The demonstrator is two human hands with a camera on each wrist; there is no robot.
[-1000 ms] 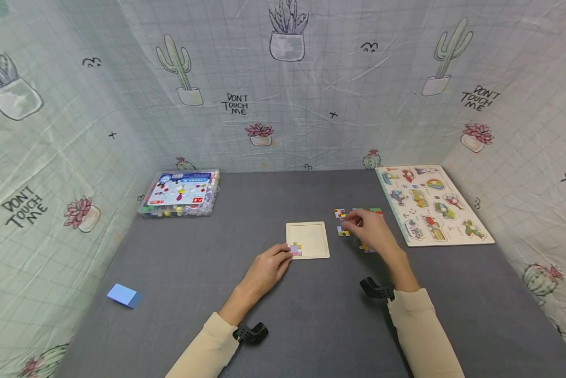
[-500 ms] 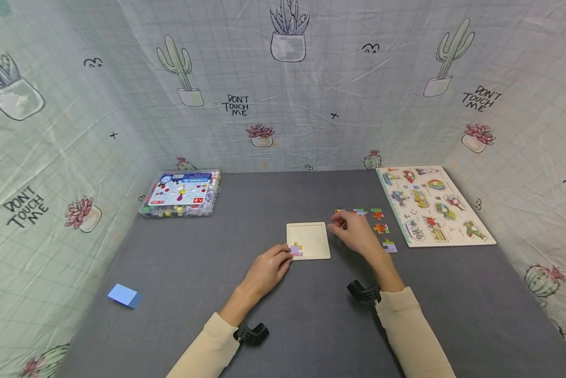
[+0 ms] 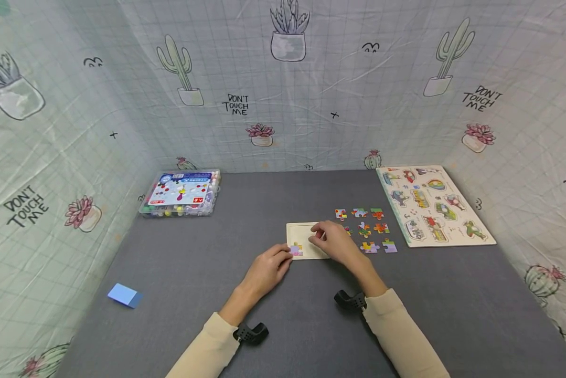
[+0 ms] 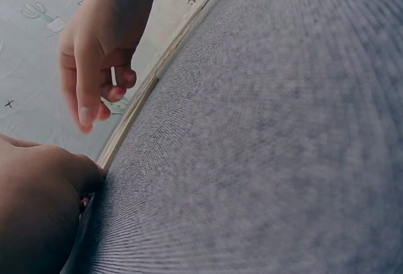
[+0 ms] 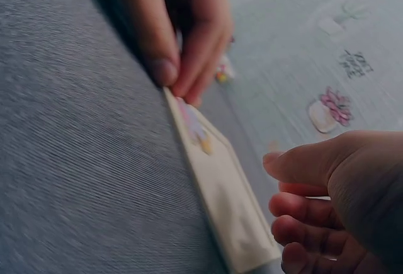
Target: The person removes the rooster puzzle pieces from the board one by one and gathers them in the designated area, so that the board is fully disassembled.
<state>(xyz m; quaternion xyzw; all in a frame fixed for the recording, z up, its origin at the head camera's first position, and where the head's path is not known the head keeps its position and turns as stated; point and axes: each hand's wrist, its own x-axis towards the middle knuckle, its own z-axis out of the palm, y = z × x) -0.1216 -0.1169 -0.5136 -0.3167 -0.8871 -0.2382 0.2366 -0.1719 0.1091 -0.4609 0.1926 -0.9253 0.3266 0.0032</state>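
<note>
A small, square wooden puzzle tray [image 3: 299, 232] lies at mid-table. One purple and yellow jigsaw piece [image 3: 296, 250] sits in its near left corner. My left hand [image 3: 265, 266] pinches the tray there; in the right wrist view its thumb and fingers [image 5: 198, 25] are at that corner. Over the tray's right half hovers my right hand [image 3: 337, 242], fingers loosely curled and thumb apart from them in the right wrist view, with no piece visible between them. Several loose jigsaw pieces [image 3: 364, 229] lie in rows right of the tray, one partly hidden behind the right hand.
A larger picture board [image 3: 434, 207] lies at the back right. At the back left stands a clear box [image 3: 181, 191] of colourful small parts. A blue block [image 3: 124, 295] is at the front left. Printed cloth hangs around the grey table [image 3: 245, 199].
My right hand has moved left from above the loose pieces to over the tray, uncovering most of them. My left hand stays at the tray's corner.
</note>
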